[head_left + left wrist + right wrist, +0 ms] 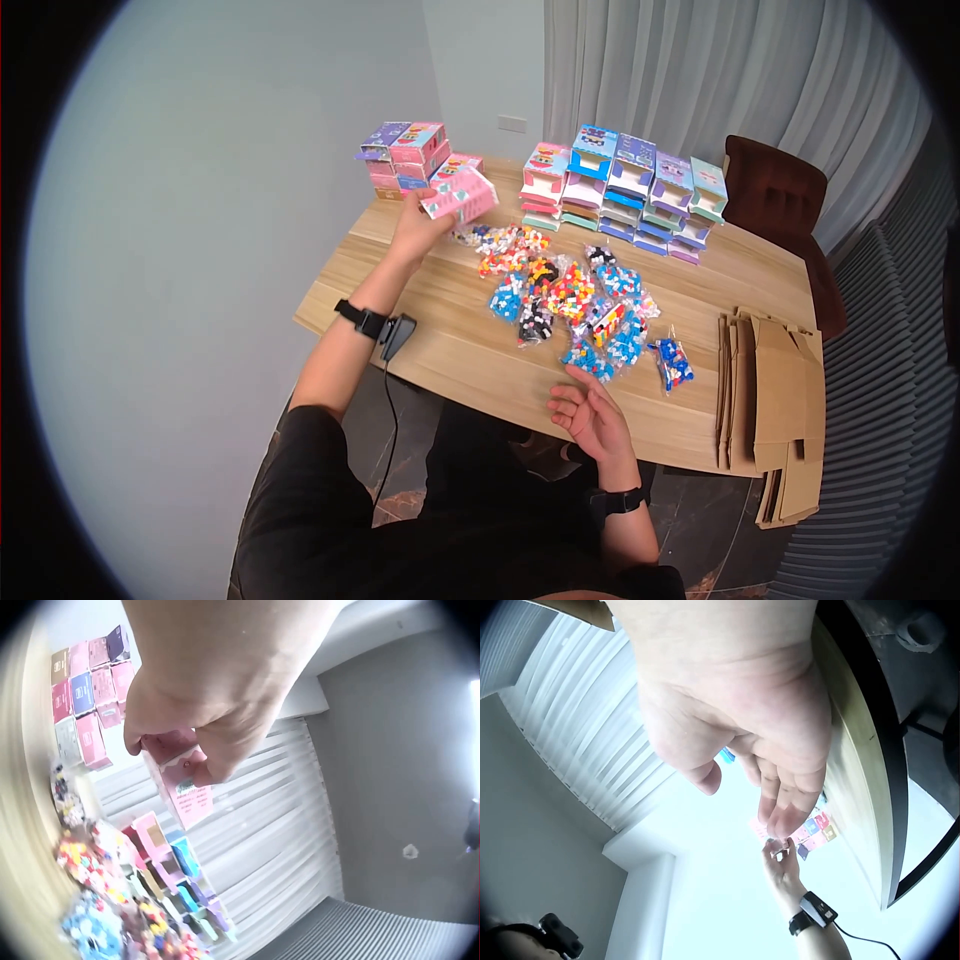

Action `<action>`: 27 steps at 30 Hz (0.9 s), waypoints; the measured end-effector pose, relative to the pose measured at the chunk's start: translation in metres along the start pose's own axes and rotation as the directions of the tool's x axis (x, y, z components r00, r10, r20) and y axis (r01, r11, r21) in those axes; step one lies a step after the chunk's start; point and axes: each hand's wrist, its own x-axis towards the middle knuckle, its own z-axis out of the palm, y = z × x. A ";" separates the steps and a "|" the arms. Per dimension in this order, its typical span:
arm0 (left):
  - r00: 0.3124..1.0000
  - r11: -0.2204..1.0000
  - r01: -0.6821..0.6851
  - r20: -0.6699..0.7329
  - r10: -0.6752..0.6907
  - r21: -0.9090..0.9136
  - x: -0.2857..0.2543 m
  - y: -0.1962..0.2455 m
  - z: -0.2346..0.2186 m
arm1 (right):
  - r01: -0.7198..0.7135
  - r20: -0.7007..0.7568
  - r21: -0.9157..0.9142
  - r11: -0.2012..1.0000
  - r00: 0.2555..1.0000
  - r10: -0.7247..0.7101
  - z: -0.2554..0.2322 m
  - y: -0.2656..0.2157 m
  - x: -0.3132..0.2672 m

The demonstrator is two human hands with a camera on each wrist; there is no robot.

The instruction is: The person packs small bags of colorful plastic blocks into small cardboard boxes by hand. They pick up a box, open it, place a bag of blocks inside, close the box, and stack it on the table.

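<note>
My left hand (419, 228) grips a small pink printed box (468, 196) by one end, above the table beside a stack of closed boxes (417, 150). In the left wrist view, the thumb and fingers pinch the pink box (186, 787) from its sides. My right hand (592, 418) hangs near the table's front edge, palm up with loosely bent fingers and nothing in them. Just beyond it lies a pile of clear bags (570, 290) filled with colourful small pieces. A separate bag of blue, white and red pieces (673, 364) lies to the right.
Several rows of stacked boxes with open ends (620, 195) stand at the back of the wooden table (420, 320). Flattened brown cardboard (785, 400) lies at the right edge. A brown chair (775, 190) stands behind the right corner, and a cable (390, 430) hangs from the left wrist camera.
</note>
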 end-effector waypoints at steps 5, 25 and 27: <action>0.961 0.970 -0.017 -0.262 0.082 0.243 0.079 -0.039 0.016 | -0.012 0.011 -0.004 1.000 1.000 0.012 0.000 -0.001 0.000; 0.807 0.829 0.023 -0.499 0.314 0.559 0.125 -0.067 0.075 | -0.061 0.045 -0.039 0.997 0.997 0.063 0.001 -0.002 0.001; 0.806 0.840 0.024 -0.508 0.305 0.542 0.125 -0.070 0.075 | -0.064 0.031 -0.038 0.997 0.997 0.065 0.001 -0.001 0.001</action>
